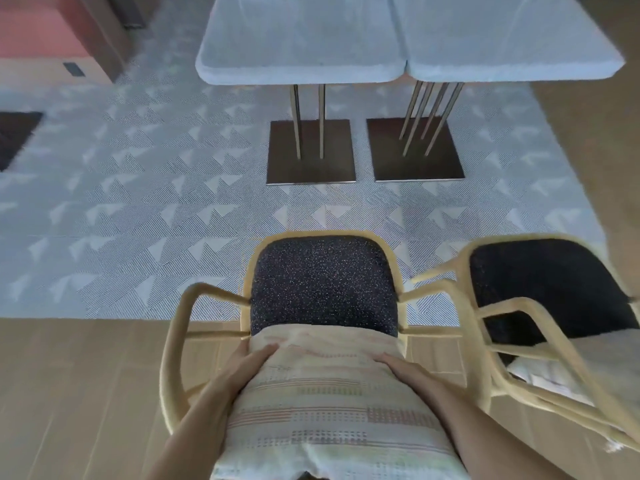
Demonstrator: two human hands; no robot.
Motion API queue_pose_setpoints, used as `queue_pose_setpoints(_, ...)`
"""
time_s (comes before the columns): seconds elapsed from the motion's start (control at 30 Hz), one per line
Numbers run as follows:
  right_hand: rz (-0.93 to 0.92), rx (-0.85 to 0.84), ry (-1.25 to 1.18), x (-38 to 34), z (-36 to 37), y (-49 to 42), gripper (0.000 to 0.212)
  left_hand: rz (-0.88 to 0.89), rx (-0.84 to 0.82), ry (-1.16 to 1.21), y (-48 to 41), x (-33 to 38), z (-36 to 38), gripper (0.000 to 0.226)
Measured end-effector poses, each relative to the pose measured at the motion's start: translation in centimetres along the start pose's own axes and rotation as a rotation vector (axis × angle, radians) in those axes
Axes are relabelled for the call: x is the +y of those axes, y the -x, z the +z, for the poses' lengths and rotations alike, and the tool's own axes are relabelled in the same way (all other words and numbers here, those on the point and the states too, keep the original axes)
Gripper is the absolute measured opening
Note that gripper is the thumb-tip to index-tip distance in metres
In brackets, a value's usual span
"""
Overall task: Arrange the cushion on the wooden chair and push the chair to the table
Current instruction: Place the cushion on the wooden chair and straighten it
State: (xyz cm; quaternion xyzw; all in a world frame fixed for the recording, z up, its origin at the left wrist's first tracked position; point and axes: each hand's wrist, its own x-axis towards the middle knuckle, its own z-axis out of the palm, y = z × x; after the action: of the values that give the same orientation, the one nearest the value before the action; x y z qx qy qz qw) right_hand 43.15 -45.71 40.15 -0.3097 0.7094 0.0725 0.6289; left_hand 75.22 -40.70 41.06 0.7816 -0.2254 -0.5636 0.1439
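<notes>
Both hands grasp the striped cushion (pixel 329 393) by its sides, the left hand (pixel 247 367) and right hand (pixel 403 370) pressing it against the wooden chair (pixel 325 282). The chair stands well apart from the table (pixel 408 36), facing it.

Two bare forearms, no sleeves in view. Left hand (pixel 247 367) & right hand (pixel 398 370): no gloves, rings or watch showing. Fingers partly hidden, edges blurred.
</notes>
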Motion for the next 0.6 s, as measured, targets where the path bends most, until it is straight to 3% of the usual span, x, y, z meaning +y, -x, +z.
queue_pose_setpoints(0.33,0.067,-0.062,-0.113,-0.8,2.1,-1.7,0.055,-0.022,-0.047,-0.056,-2.4,2.1,-3.0,0.065)
queue_pose_setpoints(0.47,0.066,-0.066,-0.186,-0.6,3.1,-2.5,0.041,-0.031,-0.052,-0.108,-2.9,1.9,-3.7,0.071)
queue_pose_setpoints(0.6,0.110,-0.049,-0.196,-0.5,2.7,-2.7,0.067,-0.031,-0.095,-0.141,-3.8,2.0,-3.7,0.074)
